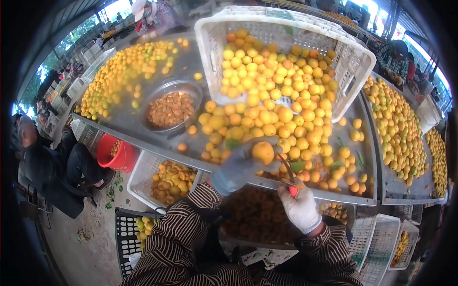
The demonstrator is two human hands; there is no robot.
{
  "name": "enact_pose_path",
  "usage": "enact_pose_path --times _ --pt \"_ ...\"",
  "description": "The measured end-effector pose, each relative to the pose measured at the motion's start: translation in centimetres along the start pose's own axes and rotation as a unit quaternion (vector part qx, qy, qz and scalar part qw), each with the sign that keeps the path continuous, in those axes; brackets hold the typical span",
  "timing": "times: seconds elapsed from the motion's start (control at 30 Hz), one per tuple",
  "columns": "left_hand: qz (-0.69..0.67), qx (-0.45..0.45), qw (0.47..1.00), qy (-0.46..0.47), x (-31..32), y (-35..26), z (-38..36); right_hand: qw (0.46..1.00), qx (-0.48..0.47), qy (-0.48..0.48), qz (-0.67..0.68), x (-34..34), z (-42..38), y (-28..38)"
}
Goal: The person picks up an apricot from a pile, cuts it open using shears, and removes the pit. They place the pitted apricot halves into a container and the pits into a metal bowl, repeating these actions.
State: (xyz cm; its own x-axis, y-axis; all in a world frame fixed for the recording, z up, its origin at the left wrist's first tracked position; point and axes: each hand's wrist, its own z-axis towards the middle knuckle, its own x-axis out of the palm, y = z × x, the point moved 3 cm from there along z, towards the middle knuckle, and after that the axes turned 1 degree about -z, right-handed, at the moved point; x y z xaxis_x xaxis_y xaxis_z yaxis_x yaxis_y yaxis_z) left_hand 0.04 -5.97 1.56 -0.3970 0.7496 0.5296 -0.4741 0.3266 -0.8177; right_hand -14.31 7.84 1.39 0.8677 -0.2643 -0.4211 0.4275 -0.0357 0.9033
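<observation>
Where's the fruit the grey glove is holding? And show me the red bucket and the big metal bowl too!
Held fruit (263,152): head view, middle of its skin.
Red bucket (126,160): head view, its outer wall.
Metal bowl (174,86): head view, its bare inner wall.

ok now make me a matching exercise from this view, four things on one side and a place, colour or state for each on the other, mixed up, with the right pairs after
Things:
1. left hand
2. right hand
3. round metal pan
4. bucket

Place, colour or state:
A. on the metal table
B. red
C. holding up one round fruit
D. gripping a tool

Right pairs: 1-C, 2-D, 3-A, 4-B
</observation>
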Motion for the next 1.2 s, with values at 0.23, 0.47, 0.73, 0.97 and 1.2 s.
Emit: enact_pose_path --times 0.23,0.47,0.73,0.97,1.2 --pt "0.004 -0.044 0.999 0.0 -0.3 0.0 0.0 1.0 -0.012 -0.009 -0.02 -0.2 0.0 0.0" --pt "0.333 0.022 0.94 -0.067 0.4 -0.8 0.2 0.999 -0.003 -0.017 -0.028 -0.1 0.0 -0.2" --pt "0.419 0.058 0.906 -0.034 0.3 -1.1 0.2 0.999 -0.012 -0.02 -0.027 0.1 0.1 -0.6" --pt "-0.015 -0.052 0.998 0.041 0.1 -0.5 -0.1 1.0 -0.007 -0.019 -0.024 -0.5 0.0 0.0" --pt "-0.002 -0.028 0.998 0.062 0.6 -0.7 0.1 0.997 -0.019 -0.007 -0.073 -0.6 -0.1 -0.6"
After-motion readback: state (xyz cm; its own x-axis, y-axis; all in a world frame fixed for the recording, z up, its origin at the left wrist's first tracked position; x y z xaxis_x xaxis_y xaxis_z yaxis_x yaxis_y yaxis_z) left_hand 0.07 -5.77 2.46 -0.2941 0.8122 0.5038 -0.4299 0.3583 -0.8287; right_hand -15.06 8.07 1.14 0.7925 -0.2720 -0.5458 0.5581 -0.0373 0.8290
